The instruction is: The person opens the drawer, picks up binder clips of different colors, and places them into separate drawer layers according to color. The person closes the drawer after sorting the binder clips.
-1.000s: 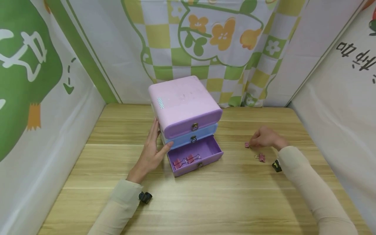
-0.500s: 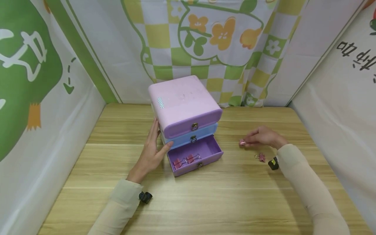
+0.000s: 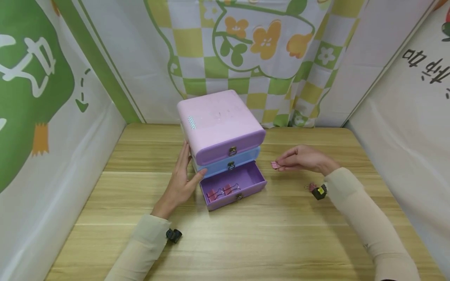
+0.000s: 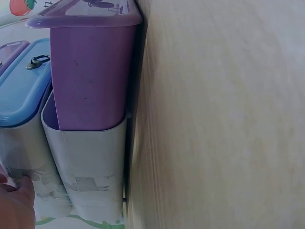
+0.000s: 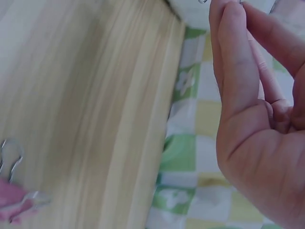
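Observation:
A small storage box with drawers [image 3: 219,123] stands on the table, lilac on top and blue in the middle. Its purple bottom drawer [image 3: 254,188] is pulled out, with two pink binder clips [image 3: 212,195] lying inside near the front left. My left hand [image 3: 177,187] rests against the box's left side, fingers extended and thumb by the blue drawer's front. To the right of the box, my right hand [image 3: 306,158] pinches a pink binder clip [image 3: 275,165] between thumb and fingertips, above the table. In the right wrist view the pinching fingers [image 5: 236,62] reach the top edge.
Another pink binder clip [image 5: 14,198] lies on the wooden table [image 3: 267,242], partly behind the right wrist's black camera [image 3: 320,191] in the head view. A checked curtain [image 3: 246,86] hangs behind the box. White printed cloth walls [image 3: 404,128] flank the table.
My right hand has picked a binder clip off the table and carried it left toward the box. The left hand, box and drawer have stayed in place.

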A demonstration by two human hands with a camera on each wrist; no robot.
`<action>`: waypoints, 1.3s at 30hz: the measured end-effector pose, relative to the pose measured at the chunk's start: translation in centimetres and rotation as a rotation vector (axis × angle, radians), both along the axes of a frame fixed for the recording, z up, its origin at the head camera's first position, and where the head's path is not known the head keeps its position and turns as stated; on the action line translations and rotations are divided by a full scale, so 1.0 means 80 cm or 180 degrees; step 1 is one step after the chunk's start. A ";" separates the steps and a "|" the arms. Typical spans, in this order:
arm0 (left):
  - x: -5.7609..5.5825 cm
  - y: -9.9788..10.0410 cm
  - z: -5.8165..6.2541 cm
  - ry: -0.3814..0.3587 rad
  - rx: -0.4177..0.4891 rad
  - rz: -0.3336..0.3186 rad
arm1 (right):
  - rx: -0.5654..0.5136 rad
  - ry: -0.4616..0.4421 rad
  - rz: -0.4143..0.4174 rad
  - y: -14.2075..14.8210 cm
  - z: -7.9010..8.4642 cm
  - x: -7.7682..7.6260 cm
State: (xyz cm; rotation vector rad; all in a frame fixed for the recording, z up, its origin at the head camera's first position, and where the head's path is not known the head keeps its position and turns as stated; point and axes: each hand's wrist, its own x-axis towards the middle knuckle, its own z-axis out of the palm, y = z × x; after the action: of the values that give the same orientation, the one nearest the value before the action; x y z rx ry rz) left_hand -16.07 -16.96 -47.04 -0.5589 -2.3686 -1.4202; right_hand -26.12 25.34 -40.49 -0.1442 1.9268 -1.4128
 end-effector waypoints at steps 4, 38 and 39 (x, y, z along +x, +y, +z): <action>-0.001 -0.001 -0.001 -0.0012 -0.0006 -0.0010 | -0.0006 0.0090 0.0167 -0.020 0.008 0.003; 0.000 0.000 0.001 0.0019 0.0010 -0.0010 | 0.1361 0.1771 0.1234 -0.163 -0.011 0.042; 0.000 0.000 0.000 0.0018 0.0010 -0.0011 | 0.1396 0.1782 0.1268 -0.165 -0.012 0.043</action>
State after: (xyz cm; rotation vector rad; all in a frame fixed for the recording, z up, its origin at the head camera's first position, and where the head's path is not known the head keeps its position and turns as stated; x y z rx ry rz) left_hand -16.04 -16.97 -47.01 -0.5657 -2.3617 -1.4217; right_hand -22.66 12.13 -41.46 -0.7305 2.4334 -0.7040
